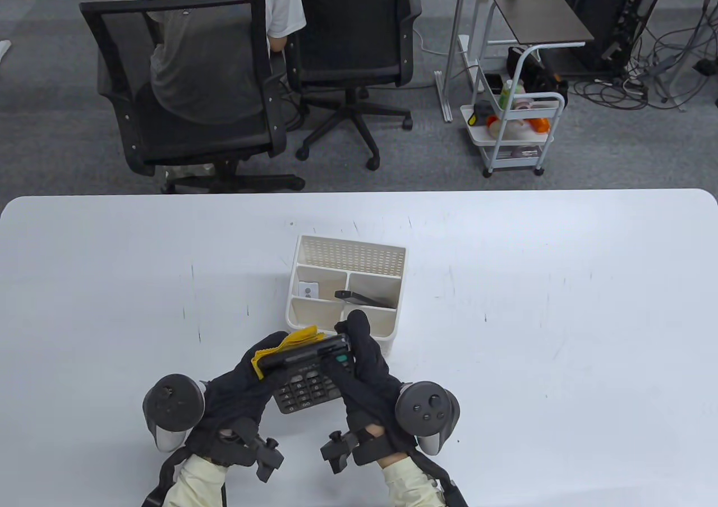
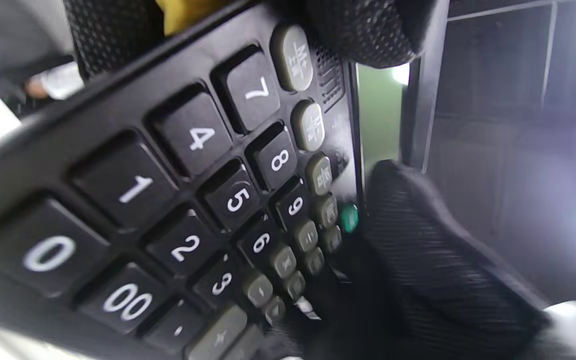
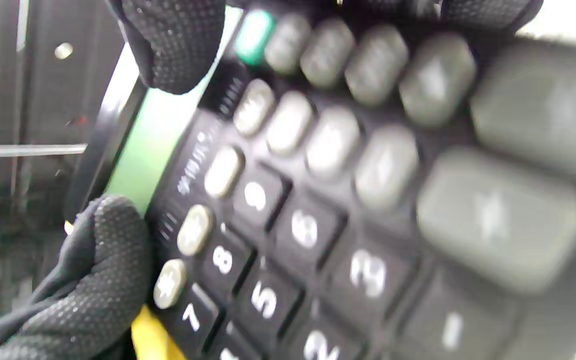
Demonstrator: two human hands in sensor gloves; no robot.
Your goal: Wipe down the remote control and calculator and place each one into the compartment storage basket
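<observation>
Both hands are holding the calculator (image 1: 312, 373) just above the table (image 1: 561, 305), at the near wall of the basket (image 1: 392, 327). The left hand (image 1: 247, 381) is gripping its left end with the yellow cloth (image 1: 291, 343) bunched behind; the right hand (image 1: 364, 361) is gripping its right end, thumb on the display edge. The remote (image 1: 364, 298) is lying in the basket's middle right compartment, so the calculator wipe seems to be in hand. Next it needs lifting over the near rim into a free compartment; the table around the basket is giving room.
</observation>
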